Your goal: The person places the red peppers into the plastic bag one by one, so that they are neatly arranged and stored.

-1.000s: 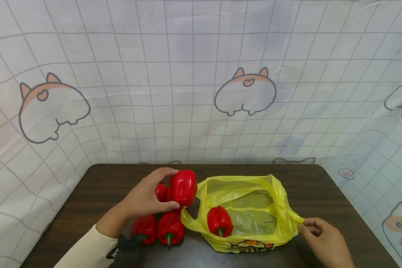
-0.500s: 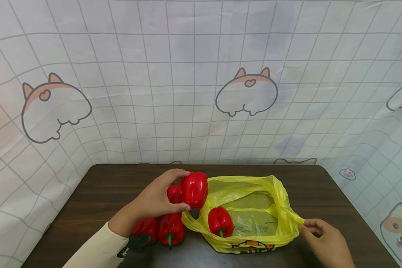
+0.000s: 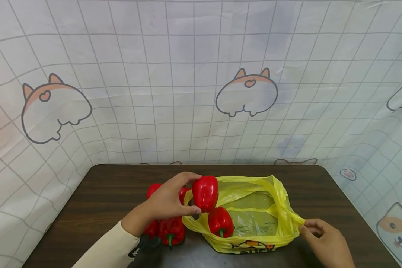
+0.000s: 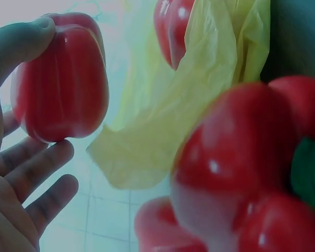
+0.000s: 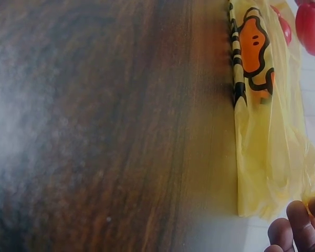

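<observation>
My left hand (image 3: 169,199) grips a shiny red bell pepper (image 3: 205,193) between thumb and fingers, held up over the left rim of a yellow plastic bag (image 3: 254,242). The left wrist view shows the thumb at one end of this held pepper (image 4: 63,79) and fingers at the other. Inside the bag, at its left side, sits another red pepper (image 3: 220,222) with its green stem toward me. My right hand (image 3: 326,242) pinches the bag's right edge, pulling its mouth wide. In the right wrist view, fingertips (image 5: 299,220) meet at a corner of the yellow plastic.
Several more red peppers (image 3: 171,230) lie on the dark wooden table (image 3: 120,175) left of the bag, partly hidden behind my left hand and forearm. A white grid-patterned cloth (image 3: 174,93) with cartoon corgis hangs behind and beside the table.
My left hand has carried the held pepper rightward, from above the loose peppers to over the bag's left rim. The right hand keeps its pinch on the bag and stays nearly still.
</observation>
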`<state>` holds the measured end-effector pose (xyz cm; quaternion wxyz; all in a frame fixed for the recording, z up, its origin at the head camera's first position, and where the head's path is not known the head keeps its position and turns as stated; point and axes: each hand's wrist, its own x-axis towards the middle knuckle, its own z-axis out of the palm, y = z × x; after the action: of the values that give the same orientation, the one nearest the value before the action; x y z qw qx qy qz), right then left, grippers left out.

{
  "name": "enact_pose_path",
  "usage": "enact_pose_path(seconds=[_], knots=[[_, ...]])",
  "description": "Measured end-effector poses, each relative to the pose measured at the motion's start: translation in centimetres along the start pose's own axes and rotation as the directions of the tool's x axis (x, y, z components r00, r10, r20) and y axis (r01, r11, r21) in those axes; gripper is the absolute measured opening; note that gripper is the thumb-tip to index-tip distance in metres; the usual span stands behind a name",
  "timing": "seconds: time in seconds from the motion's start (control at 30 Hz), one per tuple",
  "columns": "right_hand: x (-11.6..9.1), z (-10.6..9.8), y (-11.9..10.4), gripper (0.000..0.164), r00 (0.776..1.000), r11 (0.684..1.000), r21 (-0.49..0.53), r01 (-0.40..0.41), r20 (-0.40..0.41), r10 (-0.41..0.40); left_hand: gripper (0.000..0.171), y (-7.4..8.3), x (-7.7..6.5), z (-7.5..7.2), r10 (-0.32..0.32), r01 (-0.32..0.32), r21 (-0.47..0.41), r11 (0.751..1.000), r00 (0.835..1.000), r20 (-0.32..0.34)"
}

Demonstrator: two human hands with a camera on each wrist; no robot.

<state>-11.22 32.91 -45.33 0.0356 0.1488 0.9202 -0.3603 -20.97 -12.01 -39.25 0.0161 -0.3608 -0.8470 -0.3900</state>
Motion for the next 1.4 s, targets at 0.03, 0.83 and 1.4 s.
enact_pose_path(seconds=[0.03,0.83,1.4], knots=[[0.0,0.0,0.0,0.074,1.0,1.0,0.001,0.001,0.0,-0.001,0.081,0.0,0.1,0.2,-0.006,0.006,0.007,1.0,1.0,0.004],[0.0,0.3,0.1,0.06,0.999,1.0,0.005,-0.018,-0.035,0.018,0.081,-0.9,2.2,2.9,-0.053,0.05,0.162,0.985,0.998,0.017],[-0.1,0.2,-0.1,0.06,1.0,1.0,0.007,-0.008,-0.029,0.008,0.082,-1.2,3.5,4.3,-0.103,0.096,0.318,0.943,0.995,0.007]])
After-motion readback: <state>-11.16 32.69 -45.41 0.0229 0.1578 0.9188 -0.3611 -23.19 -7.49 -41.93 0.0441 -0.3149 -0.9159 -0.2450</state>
